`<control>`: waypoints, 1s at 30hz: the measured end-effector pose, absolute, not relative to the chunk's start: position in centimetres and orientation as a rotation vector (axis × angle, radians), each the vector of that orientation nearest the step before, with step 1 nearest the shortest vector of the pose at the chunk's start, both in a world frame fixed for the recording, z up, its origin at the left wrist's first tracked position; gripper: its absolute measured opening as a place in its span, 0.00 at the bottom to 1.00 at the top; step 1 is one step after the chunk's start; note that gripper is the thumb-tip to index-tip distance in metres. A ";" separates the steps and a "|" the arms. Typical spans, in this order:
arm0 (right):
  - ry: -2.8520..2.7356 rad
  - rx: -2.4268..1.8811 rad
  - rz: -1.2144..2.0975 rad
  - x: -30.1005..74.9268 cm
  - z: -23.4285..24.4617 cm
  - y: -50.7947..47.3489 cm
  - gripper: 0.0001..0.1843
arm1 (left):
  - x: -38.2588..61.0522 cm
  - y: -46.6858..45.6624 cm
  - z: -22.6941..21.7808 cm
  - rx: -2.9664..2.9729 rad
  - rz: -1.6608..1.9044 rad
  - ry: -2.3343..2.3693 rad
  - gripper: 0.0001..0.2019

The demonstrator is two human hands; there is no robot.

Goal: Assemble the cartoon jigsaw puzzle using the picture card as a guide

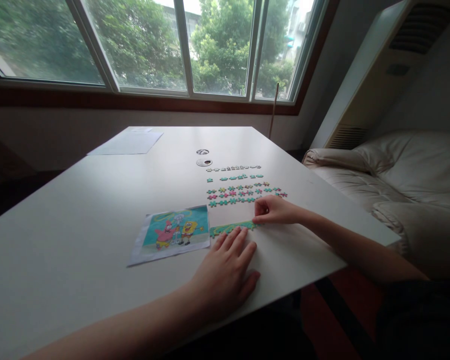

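A narrow strip of joined green jigsaw pieces [246, 225] lies on the white table beside the printed picture. My left hand [227, 270] rests flat, fingers spread, with its fingertips on the strip's lower edge. At the strip's right end, thumb and index finger of my right hand [273, 209] pinch a jigsaw piece, mostly hidden by the fingers. Just left is the picture sheet [178, 231], showing pink, yellow and pale green cartoon figures on teal. Beyond my hands, loose jigsaw pieces [232, 194] are laid out in several rows, teal, pink and yellow.
Two small round items [204, 162] lie behind the rows. White paper sheets [129, 142] are at the table's far left. The white table [78, 225] has its right edge near a cream leather sofa [408, 170]. A thin stick [273, 110] leans below the window.
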State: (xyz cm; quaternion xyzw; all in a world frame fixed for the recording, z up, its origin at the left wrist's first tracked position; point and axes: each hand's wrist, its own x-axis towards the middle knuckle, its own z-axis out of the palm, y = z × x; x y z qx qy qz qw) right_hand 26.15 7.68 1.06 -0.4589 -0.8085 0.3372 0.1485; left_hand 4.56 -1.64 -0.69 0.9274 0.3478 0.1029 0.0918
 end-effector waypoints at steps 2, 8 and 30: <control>-2.352 -1.321 0.926 26.2 1.1 7.6 0.12 | 4.6 -1.6 -0.7 2.759 0.320 1.029 0.20; -2.434 -1.316 0.916 26.7 1.7 7.9 0.13 | 4.6 -1.6 -0.7 2.766 0.321 1.020 0.19; -2.583 -1.313 0.927 29.0 2.6 9.0 0.12 | 4.7 -1.7 -0.5 2.752 0.281 1.030 0.20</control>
